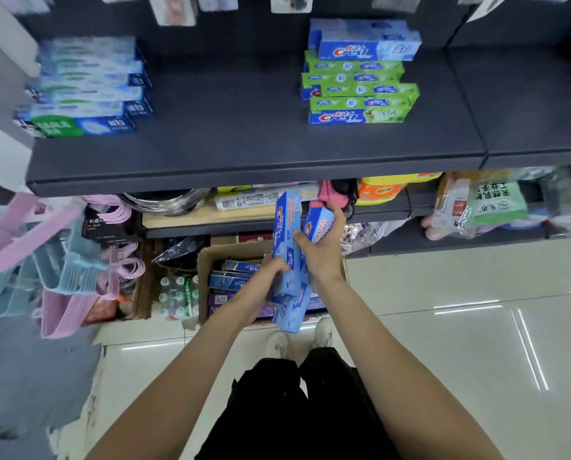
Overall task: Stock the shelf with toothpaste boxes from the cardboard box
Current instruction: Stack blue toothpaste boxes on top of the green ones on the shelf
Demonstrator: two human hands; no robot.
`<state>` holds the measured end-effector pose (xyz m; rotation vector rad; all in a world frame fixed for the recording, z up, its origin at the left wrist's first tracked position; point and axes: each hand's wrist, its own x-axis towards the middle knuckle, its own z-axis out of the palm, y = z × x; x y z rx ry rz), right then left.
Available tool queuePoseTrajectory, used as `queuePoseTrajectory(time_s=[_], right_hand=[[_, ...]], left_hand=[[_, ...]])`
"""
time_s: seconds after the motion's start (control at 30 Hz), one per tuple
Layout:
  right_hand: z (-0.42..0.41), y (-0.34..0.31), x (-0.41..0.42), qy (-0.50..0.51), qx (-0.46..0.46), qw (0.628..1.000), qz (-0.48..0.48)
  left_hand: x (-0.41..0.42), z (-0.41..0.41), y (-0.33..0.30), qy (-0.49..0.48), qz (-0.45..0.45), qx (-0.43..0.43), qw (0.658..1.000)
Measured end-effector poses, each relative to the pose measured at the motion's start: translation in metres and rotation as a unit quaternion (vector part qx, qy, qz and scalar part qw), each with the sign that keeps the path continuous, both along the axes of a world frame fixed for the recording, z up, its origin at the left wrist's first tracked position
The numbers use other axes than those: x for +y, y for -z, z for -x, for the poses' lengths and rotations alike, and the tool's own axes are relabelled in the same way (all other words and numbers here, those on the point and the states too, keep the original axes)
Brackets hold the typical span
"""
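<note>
Two blue Crest toothpaste boxes are held upright in front of me, above the cardboard box on the floor. My left hand grips the lower end of the taller blue box. My right hand holds the second blue box, which reaches down past my wrist. More toothpaste boxes lie inside the cardboard box. The dark shelf above carries a stack of green and blue Crest boxes at the right and a stack of pale blue boxes at the left.
Pink and blue hangers hang at the left. A pack of water bottles stands beside the cardboard box. Lower shelves hold bagged goods at the right. Tiled floor spreads to the right. My shoes stand just behind the box.
</note>
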<state>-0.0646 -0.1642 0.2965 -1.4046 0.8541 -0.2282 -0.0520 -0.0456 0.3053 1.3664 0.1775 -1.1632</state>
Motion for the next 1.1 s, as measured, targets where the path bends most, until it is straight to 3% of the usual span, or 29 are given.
queuePoseTrajectory(time_s=[0.1,0.2,0.27,0.37,0.47,0.57,0.7,0.8,0.87,1.03,1.1], right_hand=[[-0.003,-0.010,0.000,0.005,-0.007,1.000,-0.018],[-0.004,-0.036,-0.019,0.024,-0.056,0.983,-0.175],[-0.001,-0.056,-0.043,-0.004,-0.074,0.969,-0.237],[0.010,-0.079,-0.084,-0.064,-0.070,0.973,-0.209],[0.021,-0.092,-0.108,-0.119,-0.032,0.984,-0.128],[0.023,-0.099,-0.120,-0.149,-0.031,0.984,-0.087],[0.014,-0.107,-0.137,-0.240,-0.050,0.969,-0.024],[0.005,-0.110,-0.158,-0.330,-0.097,0.938,0.035],[0.001,-0.107,-0.180,-0.337,-0.085,0.937,0.023],[-0.016,-0.102,-0.248,-0.239,-0.007,0.959,-0.152],[-0.027,-0.110,-0.271,-0.225,0.007,0.962,-0.154]], left_hand=[[-0.007,-0.003,-0.006,0.032,-0.008,-0.057,0.998],[-0.012,-0.016,-0.015,0.085,-0.013,-0.090,0.992],[-0.014,-0.024,-0.020,0.093,0.010,-0.063,0.994],[-0.021,-0.030,-0.027,0.006,0.103,0.089,0.991],[-0.038,-0.033,-0.045,-0.036,0.183,0.114,0.976],[-0.063,-0.041,-0.065,-0.056,0.189,0.074,0.978],[-0.111,-0.044,-0.081,-0.067,0.039,-0.112,0.991],[-0.149,-0.038,-0.089,-0.111,0.021,-0.174,0.978],[-0.163,-0.036,-0.088,-0.122,0.038,-0.169,0.977],[-0.181,-0.043,-0.084,-0.200,0.091,-0.117,0.969],[-0.184,-0.047,-0.082,-0.241,0.072,-0.120,0.960]])
